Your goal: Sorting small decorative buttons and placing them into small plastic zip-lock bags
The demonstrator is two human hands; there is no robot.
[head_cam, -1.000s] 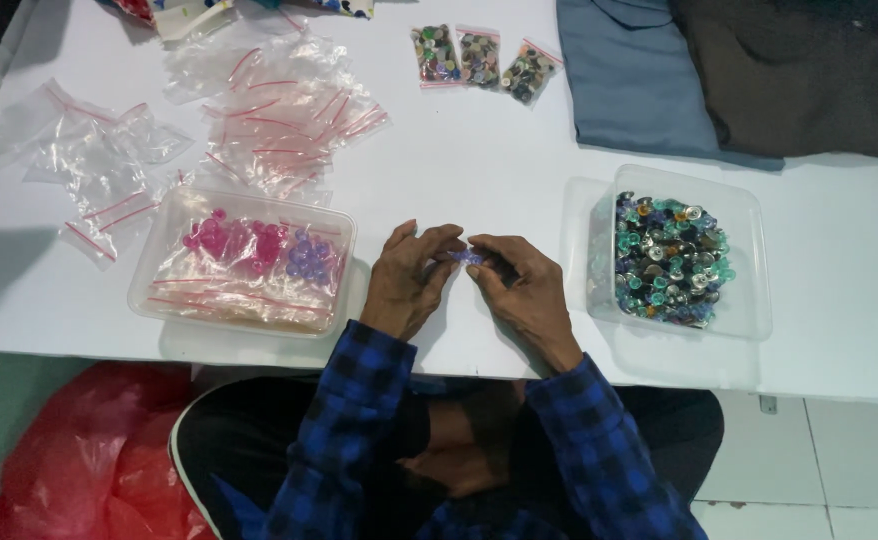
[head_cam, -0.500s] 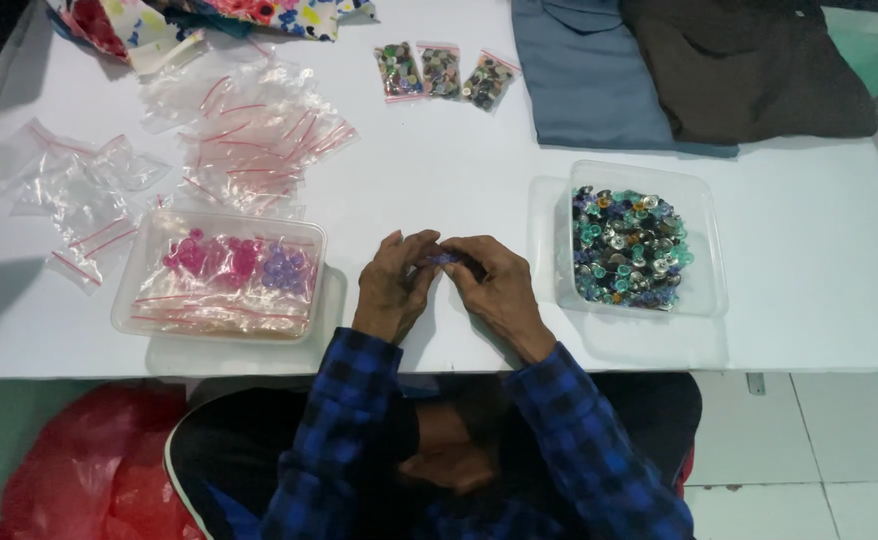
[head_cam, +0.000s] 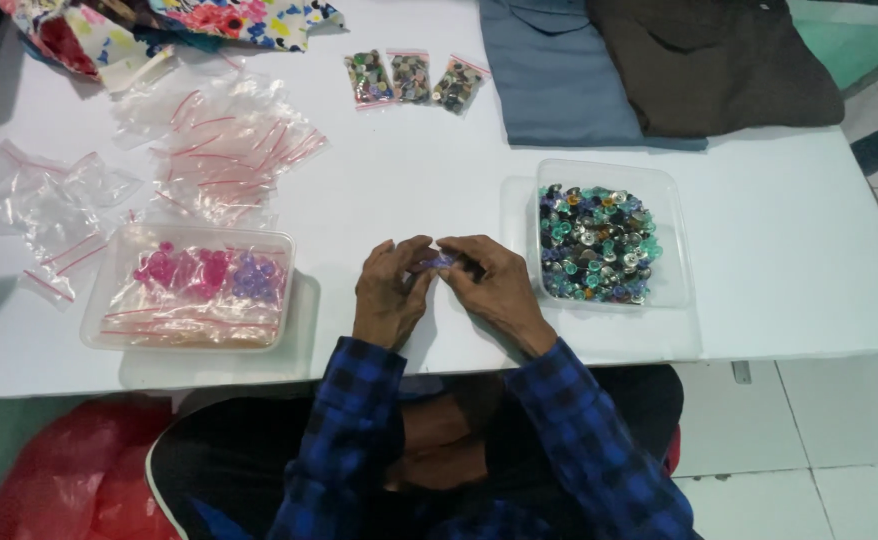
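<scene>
Fingers of the left hand (head_cam: 389,295) and right hand (head_cam: 489,285) pinch a small clear bag (head_cam: 443,261) holding something bluish, held between both hands just above the white tabletop (head_cam: 409,170), near its front edge. To the right, a clear tray (head_cam: 669,240) brims with loose mixed-colour buttons; to the left, another tray (head_cam: 99,320) holds filled bags of pink and purple ones. Three packed bags (head_cam: 414,78) lie at the far side, beside heaps of empty bags (head_cam: 224,145), suggesting much sorting remains.

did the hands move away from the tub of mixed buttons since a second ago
No. Both hands, left hand and right hand, stay together just left of the clear tub of mixed buttons; only the camera view shifted.
</scene>
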